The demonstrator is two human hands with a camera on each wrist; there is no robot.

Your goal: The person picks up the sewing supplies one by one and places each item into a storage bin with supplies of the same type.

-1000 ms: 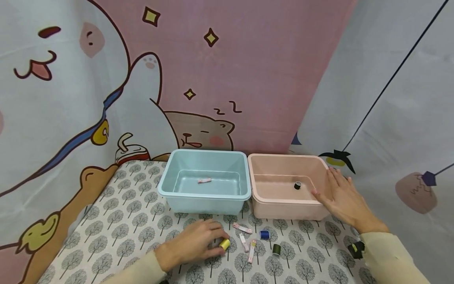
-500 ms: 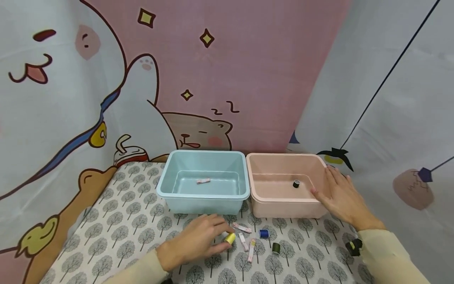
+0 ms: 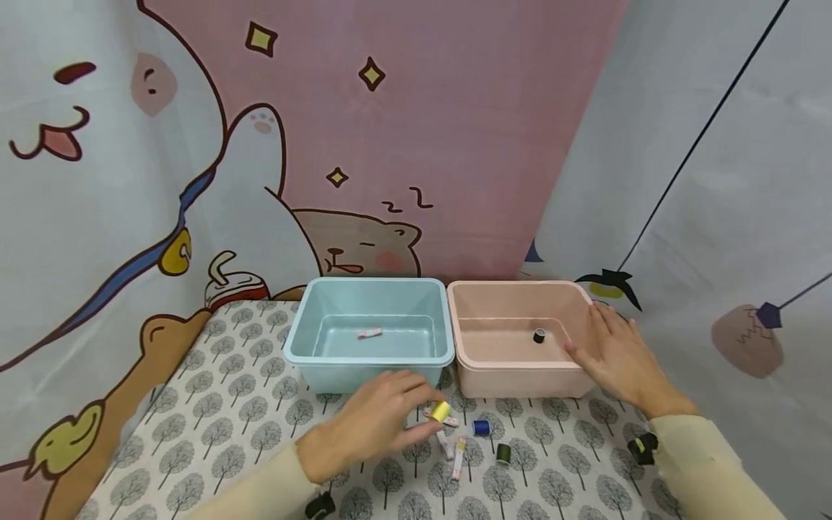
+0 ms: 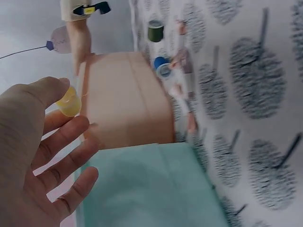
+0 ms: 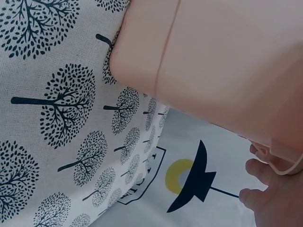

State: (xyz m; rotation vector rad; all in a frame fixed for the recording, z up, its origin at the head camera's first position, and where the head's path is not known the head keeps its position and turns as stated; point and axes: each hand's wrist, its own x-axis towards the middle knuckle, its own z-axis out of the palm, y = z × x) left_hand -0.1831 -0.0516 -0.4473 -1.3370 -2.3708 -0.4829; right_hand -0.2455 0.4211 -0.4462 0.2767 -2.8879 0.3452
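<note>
My left hand pinches a yellow thread spool between thumb and fingertips, above the cloth in front of the blue bin. The left wrist view shows the spool at the thumb tip, the other fingers spread. My right hand holds the right rim of the pink bin, thumb inside and fingers outside. A black spool lies in the pink bin, a slim pink-and-white clipper-like piece in the blue one. On the cloth are a blue spool, a green spool and more slim pieces.
Both bins stand side by side at the back of a table with a tree-print cloth. Right behind them hangs a cartoon-print curtain. Black wrist straps show at both sleeves.
My left hand has lifted the yellow spool off the cloth and moved it forward and to the right. The right hand stays at the pink bin. The head view has shifted slightly.
</note>
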